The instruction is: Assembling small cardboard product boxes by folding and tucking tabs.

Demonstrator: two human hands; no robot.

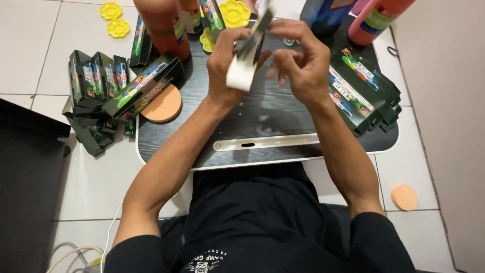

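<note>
Lap desk: dark, wood-grained top with a pale rim and a pale slot bar along its near edge; it sits on a white tiled floor over the person's legs.
Left box pile: dark green cartons with bright labels, heaped at the desk's left edge and spilling onto the tiles.
Right box pile: more of the same cartons, stacked at the desk's right edge.
Bottles: orange-red ones at the far edge, one more at the far right corner.
Left hand: raised above the desk's middle, fingers curled round the lower, white end of a flat folded carton, gripping it.
Right hand: fingers bent and pinching the same carton near its upper part; thumb and forefinger are closed on it, the other fingers loosely curled.
Folded carton: held tilted between both hands, clear of the desk surface.
Orange disc: round, on the desk's left edge, partly under the left box pile.
Second orange disc: on the tiles, right of the desk.
Yellow flower-shaped lids: on the tiles beyond the far left corner.
</note>
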